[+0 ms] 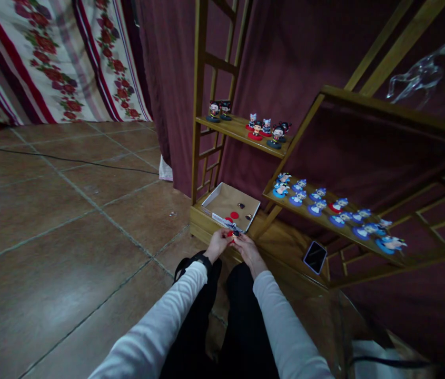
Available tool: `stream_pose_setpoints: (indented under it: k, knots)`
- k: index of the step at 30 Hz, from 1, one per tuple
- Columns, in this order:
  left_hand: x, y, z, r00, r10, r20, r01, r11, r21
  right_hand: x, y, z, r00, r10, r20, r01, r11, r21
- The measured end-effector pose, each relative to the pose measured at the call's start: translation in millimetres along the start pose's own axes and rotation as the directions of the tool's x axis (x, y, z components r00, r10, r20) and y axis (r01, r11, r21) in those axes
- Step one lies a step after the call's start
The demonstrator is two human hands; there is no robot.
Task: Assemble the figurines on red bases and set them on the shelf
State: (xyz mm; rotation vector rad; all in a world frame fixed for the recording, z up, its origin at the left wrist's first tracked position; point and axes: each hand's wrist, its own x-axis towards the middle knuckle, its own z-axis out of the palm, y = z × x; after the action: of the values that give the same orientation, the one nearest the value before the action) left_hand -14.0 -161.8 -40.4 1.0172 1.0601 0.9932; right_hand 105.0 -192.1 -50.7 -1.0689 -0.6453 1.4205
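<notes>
Just in front of a shallow white box, my left hand [217, 245] and my right hand [249, 251] come together around a small dark-haired figurine [235, 233]. The fingers of my left hand are closed at its red round base. My right hand pinches the figurine from the other side, and the fingers hide part of it. Inside the white box [222, 201] lie red discs [234, 215] and small dark-topped figurine pieces [240, 206]. Blue-and-white bits show at the near edge of the box, partly behind my hands.
A wooden display rack [200, 158] holds the box on its low ledge. Several figurines [277, 135] stand on the upper shelf, and several blue-based figurines [317, 207] on the right shelf. A phone-like dark tablet [315, 257] leans below. A cable [68, 160] crosses the tiled floor.
</notes>
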Motion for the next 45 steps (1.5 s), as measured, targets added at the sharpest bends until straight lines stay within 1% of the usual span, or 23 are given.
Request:
stream_pose_setpoints:
  k: [2, 3, 5, 7, 9, 10, 12, 15, 18, 21, 27, 30, 40, 42, 45]
  knots:
    - [-4, 3, 0.9, 0.993, 0.118, -0.009, -0.115, 0.982, 0.151, 0, -2, -2, 1.0, 0.009, -0.021, -0.008, 1.0, 0.019]
    - [-8, 5, 1.1, 0.984, 0.178, -0.004, -0.172, 0.955, 0.241, 0, -3, -3, 1.0, 0.014, -0.028, -0.013, 1.0, 0.027]
    - [-15, 10, 1.2, 0.96, 0.278, 0.041, -0.267, 0.858, 0.439, 0, -5, -5, 0.999, 0.025, -0.022, -0.024, 0.999, 0.035]
    - [-22, 15, 1.5, 0.945, 0.306, 0.117, -0.311, 0.725, 0.615, -1, -6, -7, 0.999, 0.031, -0.008, -0.031, 0.999, 0.03]
    - [-27, 20, 1.8, 0.944, 0.276, 0.179, -0.316, 0.608, 0.728, -1, -8, -8, 0.999, 0.036, -0.001, -0.036, 0.999, 0.019]
    - [-28, 22, 2.0, 0.945, 0.26, 0.197, -0.314, 0.566, 0.762, -2, -9, -8, 0.999, 0.039, -0.002, -0.039, 0.999, 0.015]
    - [-30, 25, 2.2, 0.939, 0.262, 0.223, -0.33, 0.506, 0.797, -2, -10, -9, 0.999, 0.046, -0.003, -0.046, 0.999, 0.015]
    - [-32, 27, 2.2, 0.909, 0.314, 0.275, -0.396, 0.441, 0.805, -3, -11, -9, 0.999, 0.05, 0.013, -0.05, 0.999, 0.007]
    - [-34, 27, 1.6, 0.884, 0.345, 0.314, -0.444, 0.416, 0.793, -3, -12, -10, 0.999, 0.04, 0.032, -0.04, 0.999, -0.025]
    - [-35, 27, 0.9, 0.875, 0.352, 0.333, -0.462, 0.4, 0.791, -3, -13, -12, 0.999, 0.034, 0.036, -0.033, 0.998, -0.049]
    - [-35, 28, 0.4, 0.856, 0.327, 0.4, -0.495, 0.299, 0.816, -2, -12, -15, 0.999, 0.033, 0.019, -0.031, 0.997, -0.065]
    - [-35, 28, 0.4, 0.854, 0.328, 0.405, -0.501, 0.305, 0.81, -2, -11, -15, 1.0, 0.022, 0.005, -0.021, 0.997, -0.07]
    - [-34, 20, 0.9, 0.862, 0.386, 0.329, -0.488, 0.455, 0.745, -4, -12, -15, 1.0, 0.024, 0.009, -0.024, 0.998, -0.059]
    - [-33, 19, -0.1, 0.874, 0.377, 0.306, -0.471, 0.501, 0.727, -5, -13, -15, 1.0, 0.028, 0.01, -0.027, 0.999, -0.046]
    - [-27, 18, -2.8, 0.907, 0.34, 0.249, -0.416, 0.628, 0.657, -6, -12, -14, 0.999, 0.034, 0.01, -0.033, 0.999, -0.02]
